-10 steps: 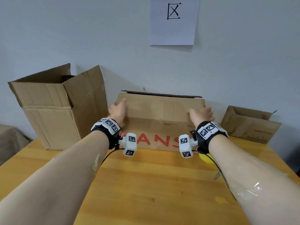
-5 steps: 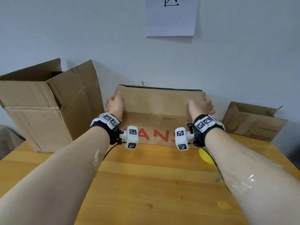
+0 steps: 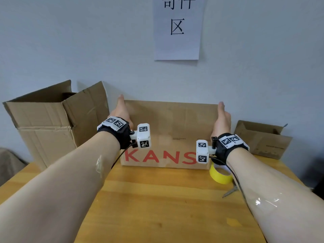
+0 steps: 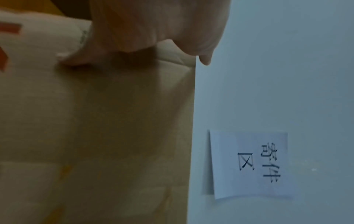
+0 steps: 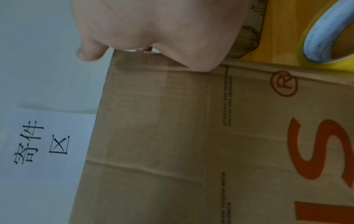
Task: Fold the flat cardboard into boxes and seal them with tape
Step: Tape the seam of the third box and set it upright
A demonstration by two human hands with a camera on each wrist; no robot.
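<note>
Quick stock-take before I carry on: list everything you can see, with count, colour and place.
KANS cardboard: 1, brown with red letters, upright at table's middle, held at both side edges.
Open box: 1, brown, table's left.
Small box: 1, brown, table's right, by the wall.
Tape roll: 1, yellow, right of the cardboard's base.
Scissors: 1, grey, near the tape, partly hidden.
Paper sign: 1, white, on the wall.
Table: 1, wooden.
Left hand: grips the left edge.
Right hand: grips the right edge.

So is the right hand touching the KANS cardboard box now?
Touching. The right wrist view shows the right hand on the side edge of the KANS cardboard box, the thumb lying on its front face with no gap.
</note>
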